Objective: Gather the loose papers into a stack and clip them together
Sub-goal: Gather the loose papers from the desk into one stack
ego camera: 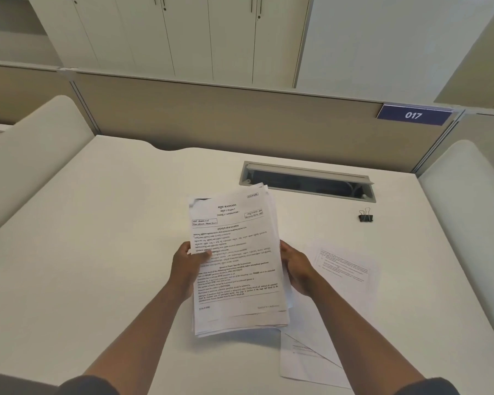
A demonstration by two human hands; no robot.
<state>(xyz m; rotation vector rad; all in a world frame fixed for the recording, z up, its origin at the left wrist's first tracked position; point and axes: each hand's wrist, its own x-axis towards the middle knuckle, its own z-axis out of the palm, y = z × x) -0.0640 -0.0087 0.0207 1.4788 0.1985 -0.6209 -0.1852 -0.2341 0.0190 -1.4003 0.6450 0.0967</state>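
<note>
Both hands grip the paper stack (binder clip apart)

Single head view: we look forward and down over the white desk from close above, partition across upper frame, both forearms entering from the bottom edge.

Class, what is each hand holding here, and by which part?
Both hold the stack of white printed papers: left hand on its left long edge, right hand on its right long edge.

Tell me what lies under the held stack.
Under the stack, loose sheets lie on the desk, poking out at its right. Anything directly beneath is covered.
</note>
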